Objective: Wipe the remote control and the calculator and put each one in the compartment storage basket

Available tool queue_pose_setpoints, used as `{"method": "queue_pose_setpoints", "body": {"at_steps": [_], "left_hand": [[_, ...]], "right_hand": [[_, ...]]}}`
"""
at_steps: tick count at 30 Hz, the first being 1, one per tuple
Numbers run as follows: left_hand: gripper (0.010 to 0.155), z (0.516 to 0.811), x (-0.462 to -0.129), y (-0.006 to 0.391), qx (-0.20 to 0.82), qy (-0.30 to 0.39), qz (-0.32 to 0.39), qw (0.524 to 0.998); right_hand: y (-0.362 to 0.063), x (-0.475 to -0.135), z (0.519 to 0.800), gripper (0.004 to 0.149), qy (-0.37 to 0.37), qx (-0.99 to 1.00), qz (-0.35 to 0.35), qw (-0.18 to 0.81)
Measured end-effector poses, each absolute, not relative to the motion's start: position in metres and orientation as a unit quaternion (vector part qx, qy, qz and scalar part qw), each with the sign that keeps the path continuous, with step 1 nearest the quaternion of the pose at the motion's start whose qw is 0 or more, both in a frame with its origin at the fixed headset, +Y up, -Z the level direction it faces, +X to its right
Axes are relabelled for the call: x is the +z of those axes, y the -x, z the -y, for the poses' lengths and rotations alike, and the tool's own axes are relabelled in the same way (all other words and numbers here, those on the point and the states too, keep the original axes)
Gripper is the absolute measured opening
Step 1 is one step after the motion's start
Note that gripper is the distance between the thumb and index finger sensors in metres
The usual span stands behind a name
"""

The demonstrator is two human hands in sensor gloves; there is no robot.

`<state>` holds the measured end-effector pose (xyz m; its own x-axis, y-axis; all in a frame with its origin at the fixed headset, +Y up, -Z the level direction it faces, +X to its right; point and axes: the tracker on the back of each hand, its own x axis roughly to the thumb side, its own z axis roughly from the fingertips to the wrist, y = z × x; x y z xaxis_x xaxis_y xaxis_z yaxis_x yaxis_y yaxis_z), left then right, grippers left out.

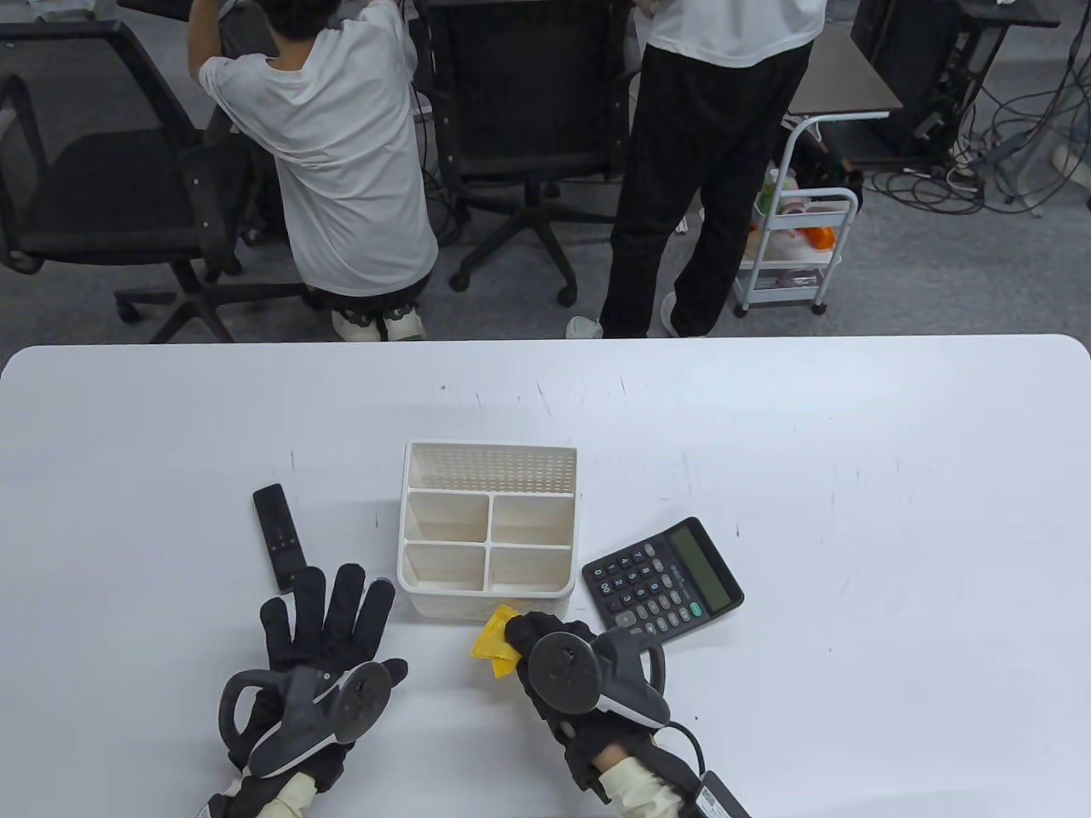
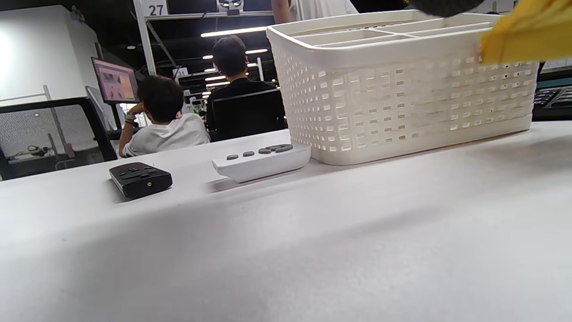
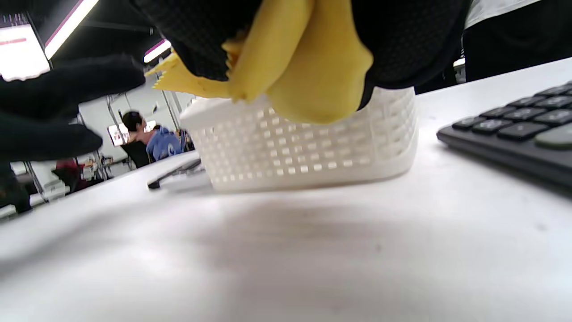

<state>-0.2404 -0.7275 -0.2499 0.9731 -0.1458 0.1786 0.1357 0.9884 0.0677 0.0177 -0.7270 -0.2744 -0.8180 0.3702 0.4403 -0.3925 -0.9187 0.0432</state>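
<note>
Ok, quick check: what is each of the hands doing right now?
Left hand: open, fingers spread, holding nothing.
Right hand: closed on the yellow cloth.

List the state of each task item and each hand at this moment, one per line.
black remote: flat on table, left of basket, untouched.
white remote: flat on table, beside basket.
calculator: flat on table, right of basket.
basket: upright, compartments empty.
yellow cloth: bunched in right hand.
left hand: fingers spread, holding nothing.

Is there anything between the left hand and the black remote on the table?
Nothing visible. The left hand lies spread on the table, its fingertips right beside the black remote. A white remote lies nearer the basket, off that path.
</note>
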Motion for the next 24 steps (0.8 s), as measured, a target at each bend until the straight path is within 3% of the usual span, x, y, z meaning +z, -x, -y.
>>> {"method": "queue_pose_setpoints", "body": {"at_steps": [8, 18, 24], "left_hand": [[0.079, 0.728, -0.250, 0.241, -0.072, -0.024, 0.088, 0.993], [0.078, 0.727, -0.251, 0.244, -0.067, -0.016, 0.075, 0.995], [0.078, 0.728, -0.255, 0.247, -0.057, -0.001, 0.051, 0.997]], "right_hand": [[-0.035, -0.266, 0.706, 0.049, -0.211, 0.930, 0.104, 0.281], [-0.047, -0.252, 0.700, 0.049, -0.208, 0.891, 0.207, 0.345], [-0.048, -0.250, 0.700, 0.049, -0.215, 0.884, 0.224, 0.351]]}}
